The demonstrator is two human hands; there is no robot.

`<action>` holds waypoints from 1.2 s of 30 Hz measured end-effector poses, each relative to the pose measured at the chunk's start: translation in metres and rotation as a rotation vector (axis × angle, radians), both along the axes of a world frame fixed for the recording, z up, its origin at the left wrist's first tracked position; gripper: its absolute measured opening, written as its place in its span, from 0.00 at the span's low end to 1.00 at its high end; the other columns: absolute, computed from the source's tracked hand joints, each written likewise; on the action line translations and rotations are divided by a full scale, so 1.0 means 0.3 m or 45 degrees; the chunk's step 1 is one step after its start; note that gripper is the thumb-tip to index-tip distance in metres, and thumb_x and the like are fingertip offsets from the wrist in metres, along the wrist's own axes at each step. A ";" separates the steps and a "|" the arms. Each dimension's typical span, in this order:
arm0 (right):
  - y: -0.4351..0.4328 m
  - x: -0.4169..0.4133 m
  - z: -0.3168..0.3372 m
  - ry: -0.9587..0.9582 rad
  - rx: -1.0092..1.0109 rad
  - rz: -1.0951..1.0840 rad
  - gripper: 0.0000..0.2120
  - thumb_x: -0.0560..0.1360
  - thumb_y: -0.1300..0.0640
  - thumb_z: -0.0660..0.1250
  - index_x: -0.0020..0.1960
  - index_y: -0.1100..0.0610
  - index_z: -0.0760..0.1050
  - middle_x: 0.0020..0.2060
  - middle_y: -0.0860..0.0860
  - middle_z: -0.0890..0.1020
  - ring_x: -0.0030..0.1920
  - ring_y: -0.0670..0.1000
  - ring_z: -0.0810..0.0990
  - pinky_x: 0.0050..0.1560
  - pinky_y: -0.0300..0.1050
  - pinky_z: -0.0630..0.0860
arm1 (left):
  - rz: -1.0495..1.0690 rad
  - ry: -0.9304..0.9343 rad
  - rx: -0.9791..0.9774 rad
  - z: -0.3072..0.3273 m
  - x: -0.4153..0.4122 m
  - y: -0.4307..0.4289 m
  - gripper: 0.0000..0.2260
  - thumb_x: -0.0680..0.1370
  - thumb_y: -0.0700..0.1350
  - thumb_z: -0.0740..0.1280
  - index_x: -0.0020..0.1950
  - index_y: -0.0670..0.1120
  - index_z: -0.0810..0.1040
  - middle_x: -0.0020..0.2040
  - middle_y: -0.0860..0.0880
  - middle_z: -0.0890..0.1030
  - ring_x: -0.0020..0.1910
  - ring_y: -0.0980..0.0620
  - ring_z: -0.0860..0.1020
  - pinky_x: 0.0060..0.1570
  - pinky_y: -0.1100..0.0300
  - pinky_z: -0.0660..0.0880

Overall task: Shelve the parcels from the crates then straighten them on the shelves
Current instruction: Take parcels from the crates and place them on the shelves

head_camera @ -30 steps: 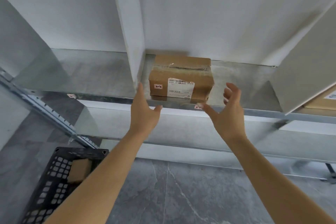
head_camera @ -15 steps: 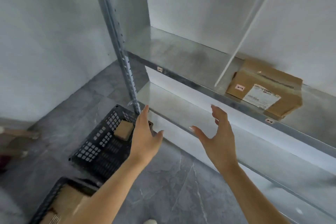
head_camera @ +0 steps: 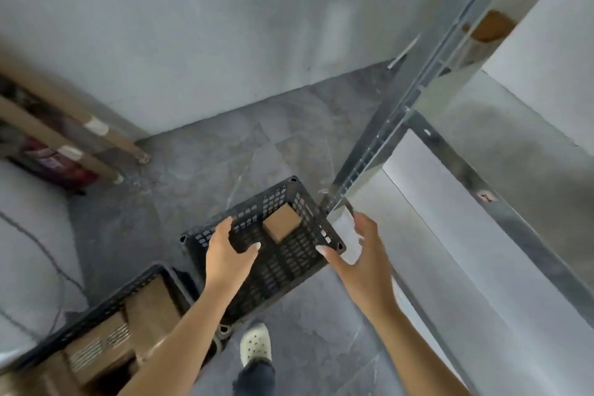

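Both hands hang above the black plastic lattice crate [head_camera: 289, 270] at lower centre of the frame. The left hand [head_camera: 226, 254] and right hand [head_camera: 360, 260] are released, fingers spread, grasping nothing. The step in hand looks to be picking up the small brown cardboard parcel [head_camera: 282, 224]. It lies flat on the crate's floor, tucked into the corner nearest the perforated steel upright [head_camera: 385, 138].

To do it well, bring the hands down inside the crate walls, one on each side of the parcel. With the parcel so close to the corner, the right fingers have little room on that side. It is likely easier to draw it toward the crate's middle first, or to pinch it from above with one hand. Lift it straight up clear of the rim before swinging toward the grey metal shelf [head_camera: 514, 145] at the right of the frame.

The parcel's broad face points up. Its outline is blurred and near square, but its long axis seems to run from lower left to upper right, roughly along the crate's longer wall. No label shows on the top face.

A second black crate [head_camera: 128, 292] at lower left holds larger brown parcels [head_camera: 151, 309], so much of the shelving is not yet done.
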State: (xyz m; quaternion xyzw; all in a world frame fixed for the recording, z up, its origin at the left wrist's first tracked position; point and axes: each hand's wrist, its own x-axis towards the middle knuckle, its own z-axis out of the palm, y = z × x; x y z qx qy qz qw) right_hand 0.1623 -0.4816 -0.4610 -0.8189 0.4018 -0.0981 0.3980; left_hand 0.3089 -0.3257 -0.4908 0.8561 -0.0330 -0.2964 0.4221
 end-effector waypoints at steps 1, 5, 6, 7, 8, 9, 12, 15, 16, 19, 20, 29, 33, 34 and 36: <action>-0.014 0.053 -0.062 0.032 0.030 0.013 0.40 0.68 0.38 0.73 0.73 0.50 0.61 0.69 0.45 0.70 0.68 0.49 0.70 0.65 0.43 0.68 | 0.011 0.036 0.025 -0.056 0.041 -0.016 0.33 0.74 0.47 0.72 0.76 0.48 0.60 0.74 0.48 0.65 0.73 0.48 0.63 0.71 0.50 0.64; -0.088 0.257 -0.368 0.165 0.081 0.121 0.37 0.70 0.41 0.73 0.72 0.51 0.61 0.68 0.46 0.71 0.68 0.48 0.70 0.66 0.47 0.70 | 0.032 0.107 0.095 -0.323 0.187 -0.067 0.31 0.75 0.48 0.71 0.75 0.48 0.62 0.74 0.49 0.66 0.73 0.49 0.64 0.70 0.51 0.64; -0.110 0.303 -0.453 0.186 0.079 0.130 0.36 0.71 0.42 0.72 0.73 0.51 0.61 0.69 0.47 0.71 0.68 0.49 0.70 0.67 0.49 0.71 | 0.037 0.110 0.117 -0.392 0.219 -0.082 0.30 0.75 0.48 0.71 0.74 0.49 0.63 0.73 0.50 0.67 0.72 0.49 0.65 0.69 0.53 0.65; -0.130 0.343 -0.541 0.202 0.076 0.132 0.34 0.73 0.43 0.71 0.73 0.52 0.61 0.69 0.48 0.71 0.69 0.50 0.70 0.67 0.51 0.71 | 0.040 0.115 0.137 -0.462 0.246 -0.096 0.28 0.75 0.47 0.71 0.73 0.49 0.66 0.71 0.50 0.69 0.70 0.50 0.67 0.66 0.56 0.67; -0.151 0.380 -0.630 0.215 0.080 0.126 0.33 0.75 0.45 0.69 0.74 0.53 0.61 0.70 0.50 0.71 0.69 0.52 0.70 0.67 0.53 0.71 | 0.035 0.129 0.155 -0.538 0.270 -0.110 0.24 0.76 0.47 0.70 0.71 0.49 0.69 0.69 0.51 0.71 0.68 0.52 0.70 0.61 0.60 0.68; -0.175 0.411 -0.724 0.229 0.088 0.118 0.31 0.76 0.47 0.68 0.75 0.54 0.60 0.71 0.52 0.70 0.70 0.53 0.69 0.68 0.54 0.70 | 0.023 0.150 0.168 -0.620 0.289 -0.127 0.21 0.76 0.46 0.70 0.68 0.49 0.72 0.67 0.52 0.74 0.65 0.53 0.72 0.56 0.63 0.68; -0.251 0.483 -1.028 0.305 0.134 0.175 0.29 0.79 0.54 0.65 0.76 0.56 0.58 0.74 0.53 0.67 0.73 0.54 0.65 0.72 0.50 0.64 | 0.001 0.245 0.170 -0.902 0.327 -0.178 0.15 0.77 0.45 0.69 0.63 0.49 0.77 0.64 0.51 0.77 0.63 0.55 0.73 0.53 0.66 0.66; -0.354 0.521 -1.341 0.465 0.213 0.334 0.28 0.80 0.57 0.62 0.78 0.56 0.56 0.75 0.52 0.64 0.75 0.53 0.63 0.71 0.45 0.61 | -0.077 0.413 0.163 -1.213 0.338 -0.276 0.18 0.78 0.45 0.66 0.69 0.48 0.72 0.69 0.50 0.73 0.67 0.52 0.71 0.56 0.64 0.68; -0.383 0.535 -1.438 0.507 0.238 0.385 0.28 0.81 0.58 0.62 0.78 0.56 0.55 0.75 0.52 0.64 0.75 0.53 0.62 0.71 0.44 0.61 | -0.114 0.468 0.147 -1.316 0.341 -0.315 0.20 0.79 0.45 0.65 0.71 0.47 0.69 0.71 0.50 0.71 0.69 0.51 0.69 0.58 0.63 0.67; -0.457 0.583 -1.721 0.526 0.176 0.481 0.28 0.80 0.59 0.62 0.78 0.55 0.57 0.73 0.53 0.67 0.73 0.54 0.66 0.72 0.47 0.64 | -0.133 0.540 0.080 -1.600 0.352 -0.432 0.21 0.81 0.46 0.61 0.74 0.45 0.65 0.73 0.47 0.68 0.71 0.50 0.67 0.65 0.62 0.63; -0.478 0.604 -1.801 0.506 0.149 0.489 0.29 0.79 0.58 0.62 0.78 0.54 0.57 0.72 0.53 0.68 0.72 0.54 0.67 0.72 0.51 0.65 | -0.094 0.540 0.068 -1.678 0.359 -0.470 0.21 0.81 0.47 0.60 0.74 0.45 0.65 0.72 0.47 0.69 0.70 0.49 0.68 0.64 0.63 0.63; -0.433 0.716 -1.983 0.352 -0.085 0.042 0.29 0.78 0.51 0.64 0.75 0.57 0.62 0.70 0.56 0.70 0.72 0.57 0.65 0.72 0.57 0.63 | 0.355 0.580 0.048 -1.875 0.388 -0.639 0.35 0.79 0.59 0.59 0.78 0.44 0.49 0.73 0.43 0.66 0.69 0.44 0.69 0.59 0.59 0.68; -0.410 0.685 -1.829 0.277 0.128 0.006 0.28 0.78 0.46 0.62 0.73 0.58 0.66 0.65 0.60 0.74 0.68 0.59 0.69 0.70 0.54 0.65 | 0.509 0.516 -0.070 -1.709 0.375 -0.539 0.29 0.78 0.57 0.62 0.74 0.44 0.60 0.69 0.44 0.71 0.67 0.45 0.70 0.61 0.59 0.66; -0.400 0.676 -1.774 0.255 0.151 0.006 0.25 0.77 0.43 0.61 0.68 0.58 0.72 0.59 0.61 0.76 0.63 0.59 0.71 0.66 0.54 0.67 | 0.539 0.498 -0.126 -1.646 0.373 -0.514 0.27 0.78 0.56 0.63 0.73 0.44 0.64 0.67 0.46 0.73 0.66 0.47 0.71 0.60 0.61 0.65; -0.371 0.655 -1.647 0.193 0.230 -0.049 0.19 0.75 0.39 0.59 0.50 0.54 0.77 0.46 0.56 0.77 0.52 0.58 0.74 0.56 0.55 0.71 | 0.582 0.485 -0.230 -1.507 0.369 -0.475 0.22 0.78 0.56 0.63 0.68 0.45 0.71 0.61 0.50 0.76 0.62 0.49 0.74 0.62 0.60 0.67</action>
